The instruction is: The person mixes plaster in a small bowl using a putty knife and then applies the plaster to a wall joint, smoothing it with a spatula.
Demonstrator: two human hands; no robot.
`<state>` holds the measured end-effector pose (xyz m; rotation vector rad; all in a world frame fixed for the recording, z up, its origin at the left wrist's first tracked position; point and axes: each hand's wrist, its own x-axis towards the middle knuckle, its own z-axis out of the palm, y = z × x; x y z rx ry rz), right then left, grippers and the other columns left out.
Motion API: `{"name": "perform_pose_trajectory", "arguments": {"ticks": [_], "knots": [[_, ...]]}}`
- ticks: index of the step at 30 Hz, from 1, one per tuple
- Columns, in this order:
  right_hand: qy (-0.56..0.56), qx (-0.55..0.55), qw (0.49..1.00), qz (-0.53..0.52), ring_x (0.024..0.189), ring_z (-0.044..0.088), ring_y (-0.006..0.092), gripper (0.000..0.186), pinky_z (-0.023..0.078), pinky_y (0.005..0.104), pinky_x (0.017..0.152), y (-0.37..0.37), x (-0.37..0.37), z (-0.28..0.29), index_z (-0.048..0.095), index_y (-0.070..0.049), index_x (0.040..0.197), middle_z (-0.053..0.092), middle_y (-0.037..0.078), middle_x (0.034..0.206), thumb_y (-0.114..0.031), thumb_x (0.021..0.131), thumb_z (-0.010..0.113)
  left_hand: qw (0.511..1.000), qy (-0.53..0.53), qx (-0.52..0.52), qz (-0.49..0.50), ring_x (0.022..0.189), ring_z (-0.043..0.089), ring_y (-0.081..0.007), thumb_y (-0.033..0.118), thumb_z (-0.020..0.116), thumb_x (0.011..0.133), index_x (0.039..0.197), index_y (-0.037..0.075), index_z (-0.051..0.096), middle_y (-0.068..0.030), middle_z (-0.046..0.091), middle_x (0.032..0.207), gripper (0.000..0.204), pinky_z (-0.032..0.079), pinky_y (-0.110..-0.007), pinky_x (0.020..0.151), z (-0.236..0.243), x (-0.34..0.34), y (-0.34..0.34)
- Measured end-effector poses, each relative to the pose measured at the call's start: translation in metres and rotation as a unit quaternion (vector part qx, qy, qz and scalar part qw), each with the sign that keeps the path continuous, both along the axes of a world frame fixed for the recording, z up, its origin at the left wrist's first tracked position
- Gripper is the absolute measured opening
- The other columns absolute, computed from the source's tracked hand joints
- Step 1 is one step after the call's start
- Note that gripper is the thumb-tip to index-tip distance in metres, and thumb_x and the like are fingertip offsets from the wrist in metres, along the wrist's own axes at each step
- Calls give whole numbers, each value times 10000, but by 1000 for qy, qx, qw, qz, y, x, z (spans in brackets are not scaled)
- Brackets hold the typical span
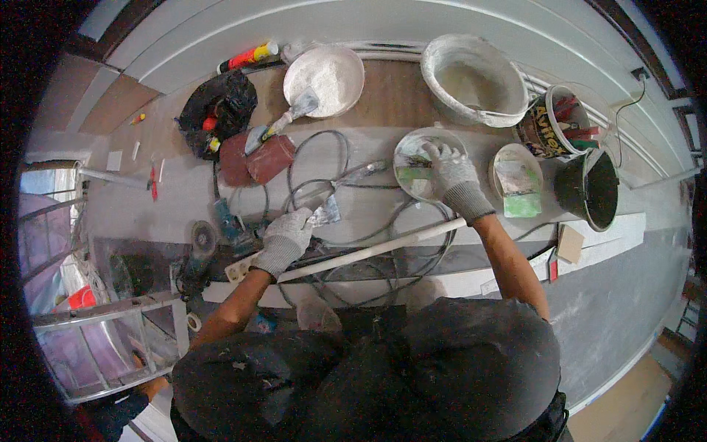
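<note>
My left hand (289,234), in a grey-white knitted glove, is closed at a putty knife (325,212) whose smeared blade shows just beyond the fingers. The handle is hidden by the hand. My right hand (451,171), in a matching glove, reaches into a round white tub (401,156) with its fingers bent. Something grey and green lies inside the tub under the fingers; I cannot make out what they grip. Another putty knife (362,172) lies on the floor between the hands. To the right of the tub stands a second round container (535,166) with a green-and-white piece in it.
At the back are a basin of white powder (335,70), a large white bucket (471,44) and a tool bucket (541,129). A black bucket (600,193) stands right. Cables (346,243), a white pipe (368,250), an angle grinder (202,247) and a ladder (110,317) lie nearer.
</note>
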<state>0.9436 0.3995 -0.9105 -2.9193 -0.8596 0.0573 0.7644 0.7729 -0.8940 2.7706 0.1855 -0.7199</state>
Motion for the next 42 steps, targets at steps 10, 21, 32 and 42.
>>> {"name": "perform_pose_trajectory", "arguments": {"ticks": [10,21,32,42], "knots": [[131,61,988,64,1087,714,411,580,551,520,953,-11,11,-1,602,-141,1382,738,229,1164,-305,852,772,995,-95,-6,1,1071,698,-391,343,610,1015,1258,162,676,-167,737,1120,310,550,-522,902,65,23,-31],[103,271,957,5,1065,726,365,234,577,497,908,-13,10,68,775,-203,1185,757,140,1170,-220,988,649,940,-113,-319,-31,1058,711,-289,321,637,1038,1283,134,675,-92,745,1079,310,562,-414,897,48,22,-42],[175,232,941,171,1007,705,377,556,566,494,852,29,-85,53,641,-200,1382,710,126,1162,-163,838,745,828,116,-501,224,1129,662,-155,164,654,1009,1338,5,656,-70,686,1263,365,526,-311,994,45,-1,-46],[194,176,941,-215,978,739,408,399,557,487,819,-85,-3,-28,708,-29,1186,757,235,990,-339,934,711,837,-80,-492,224,1149,657,-191,-42,689,900,1503,6,500,-120,672,1298,634,522,-323,1000,9,13,-21]]}}
